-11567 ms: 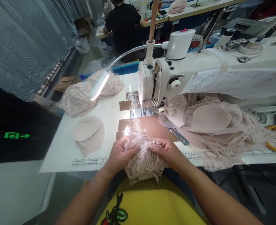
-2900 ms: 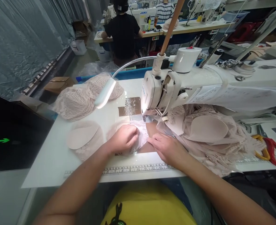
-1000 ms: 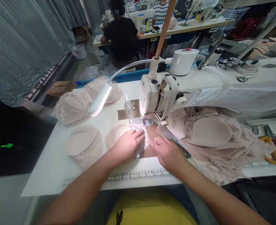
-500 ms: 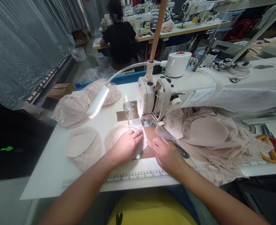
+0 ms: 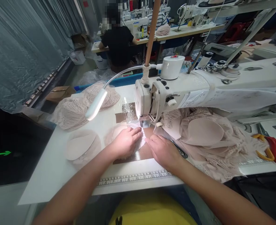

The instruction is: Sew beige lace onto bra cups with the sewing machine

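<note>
My left hand lies flat on a pale pink lace piece that sits under the needle of a white sewing machine. My right hand rests beside it, fingertips pressing the lace's right edge on the brown plate. Both hands press the cloth and grip nothing. A flexible lamp shines on the spot.
A foam cup on lace lies to the left, lace stacks behind it. A heap of lace and cups lies right under the machine arm. Red and yellow scissors lie far right. A person in black sits at a far table.
Earlier my hands held bunched lace at the table edge. Since then the lace lies flat under the needle, and over the last second my hands have crept slightly toward the presser foot.
</note>
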Available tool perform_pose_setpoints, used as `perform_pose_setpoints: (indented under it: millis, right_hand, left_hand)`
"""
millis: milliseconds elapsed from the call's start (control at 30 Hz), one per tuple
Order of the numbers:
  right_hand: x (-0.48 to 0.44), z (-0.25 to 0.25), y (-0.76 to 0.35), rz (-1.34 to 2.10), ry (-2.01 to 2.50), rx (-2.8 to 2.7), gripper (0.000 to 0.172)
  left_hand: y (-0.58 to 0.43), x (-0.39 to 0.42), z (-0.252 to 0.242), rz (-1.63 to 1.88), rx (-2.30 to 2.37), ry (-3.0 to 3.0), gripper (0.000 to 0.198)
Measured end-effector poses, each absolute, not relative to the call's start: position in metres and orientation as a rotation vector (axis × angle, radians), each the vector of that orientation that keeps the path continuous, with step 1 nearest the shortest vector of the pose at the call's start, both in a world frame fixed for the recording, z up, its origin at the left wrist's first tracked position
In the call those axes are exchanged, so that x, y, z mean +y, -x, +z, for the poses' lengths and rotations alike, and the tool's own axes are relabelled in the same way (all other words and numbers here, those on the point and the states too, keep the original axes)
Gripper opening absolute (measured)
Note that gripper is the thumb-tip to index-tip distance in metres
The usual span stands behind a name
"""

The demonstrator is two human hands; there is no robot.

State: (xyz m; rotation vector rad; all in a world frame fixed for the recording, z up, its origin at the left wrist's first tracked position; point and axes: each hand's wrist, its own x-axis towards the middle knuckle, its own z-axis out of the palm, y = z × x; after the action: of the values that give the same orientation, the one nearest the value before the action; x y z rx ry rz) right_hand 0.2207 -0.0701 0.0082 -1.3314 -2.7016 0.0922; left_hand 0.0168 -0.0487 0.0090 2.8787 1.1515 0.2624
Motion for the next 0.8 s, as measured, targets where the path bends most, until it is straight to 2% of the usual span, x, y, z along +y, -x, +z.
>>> perform_pose_setpoints:
  millis: [467, 800]
  right_hand:
    - [-0.052, 0.017, -0.217, 0.148, 1.364, -2.792, 0.027]
    - [-0.036, 0.013, -0.210, 0.082, 1.417, -2.734, 0.040]
  left_hand:
    - [-0.010, -0.032, 0.006, 0.184, 1.132, -2.884, 0.060]
    - [-0.002, -0.006, 0.005, 0.266, 1.112, -2.928, 0.044]
